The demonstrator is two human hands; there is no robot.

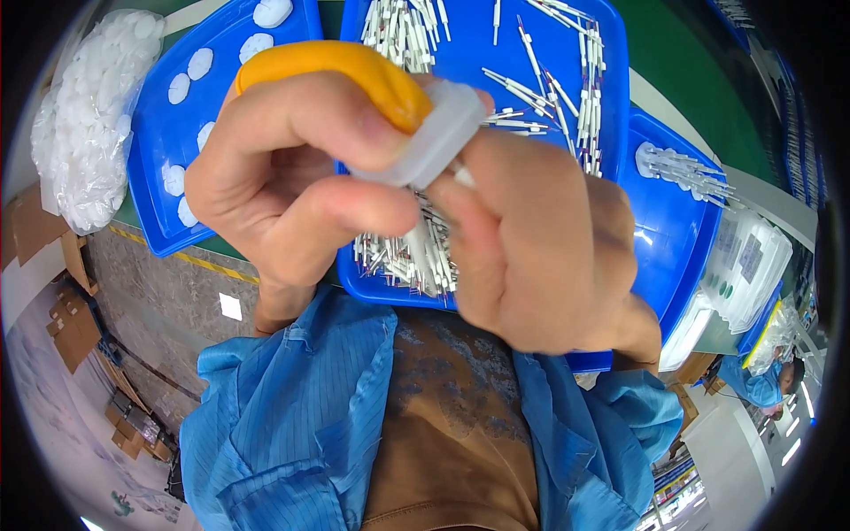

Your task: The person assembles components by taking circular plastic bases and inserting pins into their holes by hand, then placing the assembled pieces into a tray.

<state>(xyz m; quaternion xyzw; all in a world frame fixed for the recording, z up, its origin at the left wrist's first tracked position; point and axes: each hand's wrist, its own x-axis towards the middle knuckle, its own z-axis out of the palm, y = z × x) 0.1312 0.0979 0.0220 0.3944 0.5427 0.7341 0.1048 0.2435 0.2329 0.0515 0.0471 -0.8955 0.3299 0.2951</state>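
Note:
My left hand [297,159], a yellow cover on its index finger, pinches a translucent white plastic piece [434,137] between finger and thumb. My right hand [549,248] is closed beside it, its fingertips against the piece's lower edge. A bit of a white stick [463,177] shows between those right fingertips; the rest is hidden by the fingers and blurred. Both hands are raised above a blue tray [482,26] of thin white sticks with dark ends. Some sticks [403,265] lie in a dense pile just below the hands.
On the left, a blue tray [146,212] holds white round pieces [200,63], beside a clear bag of similar pieces [88,124]. A blue tray [651,257] at right holds a row of white pieces with sticks [682,168]. Clear plastic boxes [744,270] stand beyond. Another person [757,385] is far right.

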